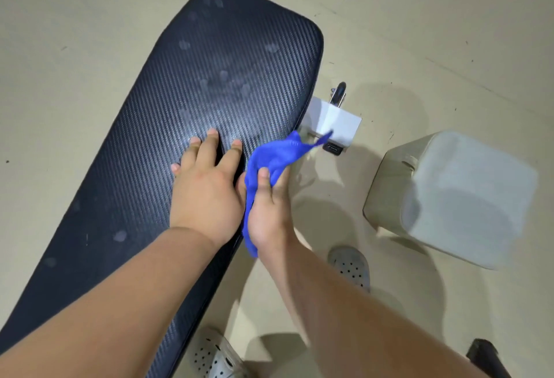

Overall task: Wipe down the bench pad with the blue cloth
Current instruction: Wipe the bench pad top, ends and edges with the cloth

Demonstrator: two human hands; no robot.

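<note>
The left hand (207, 189) is laid flat, fingers spread, on the smudged bench pad (215, 57). At its right edge, mid-frame, the blue cloth (277, 154) is gripped by the right hand (269, 210). Beige floor (90, 18) is seen all around.

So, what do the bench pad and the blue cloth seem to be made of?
The bench pad looks like vinyl or faux leather with a carbon-fibre weave pattern; its slight sheen and pale smudges suggest a smooth, wipeable skin. The blue cloth, held in the right hand, seems microfibre: it crumples and drapes limply, with a matte, fuzzy surface.
</note>
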